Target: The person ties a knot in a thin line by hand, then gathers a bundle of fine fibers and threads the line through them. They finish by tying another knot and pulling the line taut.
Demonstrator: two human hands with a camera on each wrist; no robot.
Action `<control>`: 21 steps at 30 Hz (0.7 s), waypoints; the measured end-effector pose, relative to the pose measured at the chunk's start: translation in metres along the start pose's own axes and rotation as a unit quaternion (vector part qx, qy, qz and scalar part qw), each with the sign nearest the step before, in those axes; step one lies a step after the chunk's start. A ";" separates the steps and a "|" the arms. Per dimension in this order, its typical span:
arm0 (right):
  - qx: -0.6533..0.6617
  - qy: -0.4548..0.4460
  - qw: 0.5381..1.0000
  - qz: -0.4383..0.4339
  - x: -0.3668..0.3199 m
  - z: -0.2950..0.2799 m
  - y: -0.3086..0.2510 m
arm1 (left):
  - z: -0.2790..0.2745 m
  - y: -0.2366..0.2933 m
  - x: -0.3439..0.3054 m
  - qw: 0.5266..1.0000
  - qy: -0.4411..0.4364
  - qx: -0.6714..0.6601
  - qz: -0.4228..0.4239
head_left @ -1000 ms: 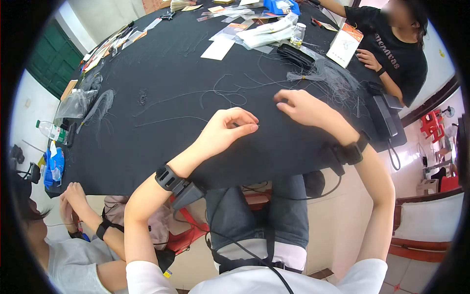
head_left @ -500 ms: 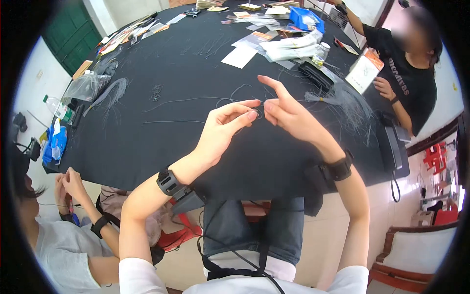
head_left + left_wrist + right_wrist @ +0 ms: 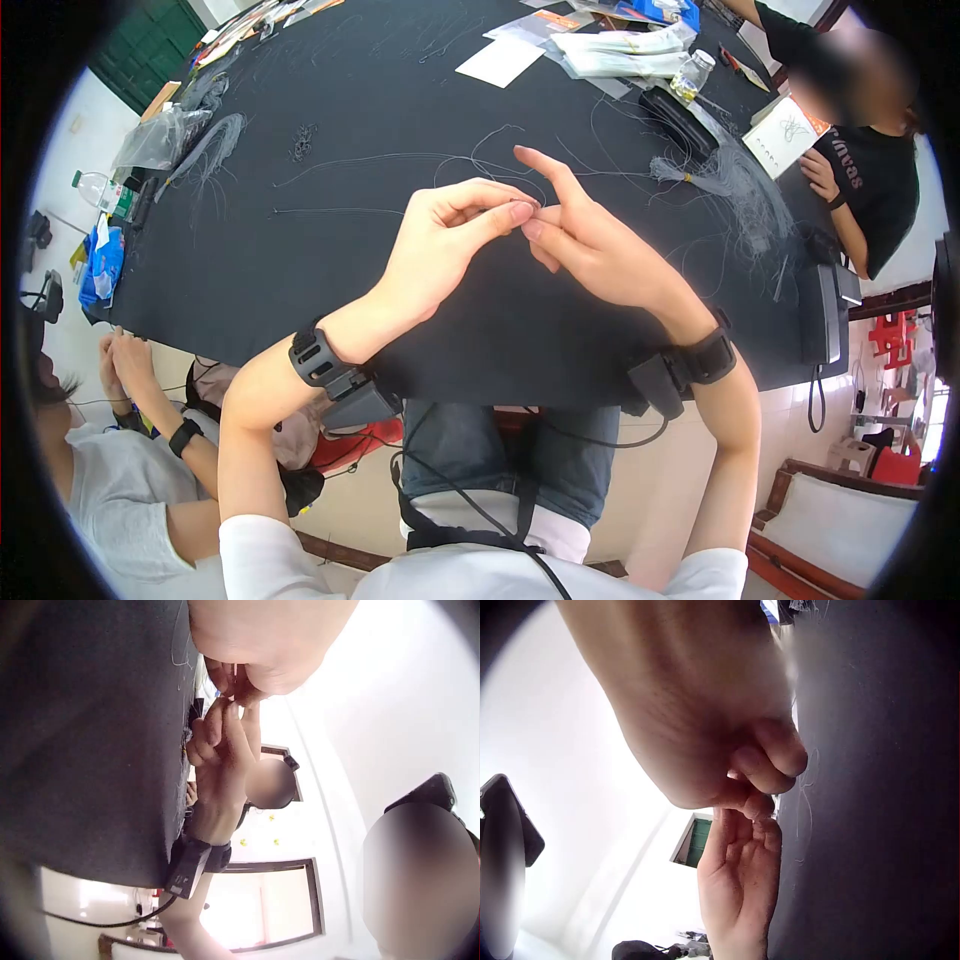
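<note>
In the head view my left hand [image 3: 430,245] and right hand [image 3: 610,250] meet fingertip to fingertip above the black table. The left thumb and index finger pinch a thin grey line [image 3: 340,210], whose tail runs leftward over the cloth. My right thumb and curled fingers pinch at the same spot, while the right index finger points up and away. The pinched part of the line is hidden between the fingertips. In the right wrist view, the left hand [image 3: 742,877] reaches up to touch the curled right fingers.
A bundle of grey lines [image 3: 735,205] spreads on the right, beside a black case [image 3: 678,120]. Behind lie a white card [image 3: 500,62], plastic packets [image 3: 625,62] and a jar [image 3: 693,75]. More lines [image 3: 212,145] lie left. One person sits at the left, another across at right.
The right hand has come in from the right to join the left hand, its fingers curling in and its index finger lifting. The fingertips now touch.
</note>
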State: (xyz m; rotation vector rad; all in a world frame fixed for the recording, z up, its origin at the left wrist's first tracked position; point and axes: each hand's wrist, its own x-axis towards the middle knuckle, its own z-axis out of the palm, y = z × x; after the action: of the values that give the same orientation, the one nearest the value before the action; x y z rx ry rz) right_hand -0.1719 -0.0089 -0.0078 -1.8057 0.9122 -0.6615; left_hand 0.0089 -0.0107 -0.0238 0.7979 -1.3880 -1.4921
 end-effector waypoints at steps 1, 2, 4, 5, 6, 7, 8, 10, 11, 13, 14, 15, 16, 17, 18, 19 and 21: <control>0.002 0.002 1.000 -0.001 0.000 0.000 0.001 | -0.001 0.000 0.001 1.000 0.005 0.012 0.009; 0.011 0.004 1.000 0.011 -0.001 -0.001 0.003 | -0.003 0.001 0.002 0.999 0.010 0.024 0.019; 0.026 0.006 0.999 0.035 0.000 -0.010 0.007 | -0.010 0.007 0.006 0.995 0.037 0.051 0.071; 0.051 0.011 0.998 0.047 -0.001 -0.015 0.011 | -0.017 0.018 0.009 0.990 0.068 0.091 0.083; 0.068 0.033 0.996 0.053 -0.002 -0.020 0.011 | -0.025 0.026 0.012 0.983 0.092 0.122 0.106; 0.084 0.057 0.993 0.058 -0.003 -0.026 0.011 | -0.034 0.034 0.015 0.973 0.114 0.153 0.131; 0.103 0.056 0.992 0.049 -0.003 -0.032 0.011 | -0.045 0.043 0.016 0.964 0.137 0.174 0.149; 0.086 0.050 0.993 0.057 -0.005 -0.038 0.009 | -0.062 0.057 0.011 0.943 0.186 0.220 0.165; 0.079 0.046 0.994 0.060 -0.005 -0.040 0.009 | -0.071 0.062 0.006 0.931 0.212 0.247 0.164; 0.095 0.027 0.993 0.070 -0.004 -0.041 0.014 | -0.086 0.067 -0.005 0.927 0.240 0.245 0.149; 0.101 0.014 0.991 0.088 -0.005 -0.043 0.013 | -0.097 0.067 -0.010 0.921 0.249 0.265 0.138; 0.105 0.000 0.989 0.107 -0.006 -0.043 0.012 | -0.106 0.068 -0.016 0.915 0.260 0.282 0.127; 0.108 -0.004 0.989 0.104 -0.006 -0.042 0.012 | -0.113 0.069 -0.022 0.906 0.273 0.301 0.120; 0.109 -0.008 0.989 0.101 -0.007 -0.042 0.011 | -0.118 0.071 -0.027 0.896 0.287 0.319 0.113; 0.110 -0.011 0.989 0.097 -0.006 -0.041 0.010 | -0.122 0.074 -0.031 0.886 0.300 0.337 0.108; 0.113 -0.017 0.989 0.096 -0.006 -0.041 0.010 | -0.128 0.075 -0.035 0.882 0.308 0.343 0.095; 0.118 -0.026 0.988 0.093 -0.006 -0.039 0.010 | -0.138 0.076 -0.041 0.874 0.324 0.357 0.068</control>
State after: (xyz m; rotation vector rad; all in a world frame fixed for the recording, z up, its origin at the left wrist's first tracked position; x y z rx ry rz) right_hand -0.2083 -0.0271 -0.0024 -1.5010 0.9136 -0.5755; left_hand 0.1644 -0.0219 0.0242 1.4565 -1.4019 -0.4624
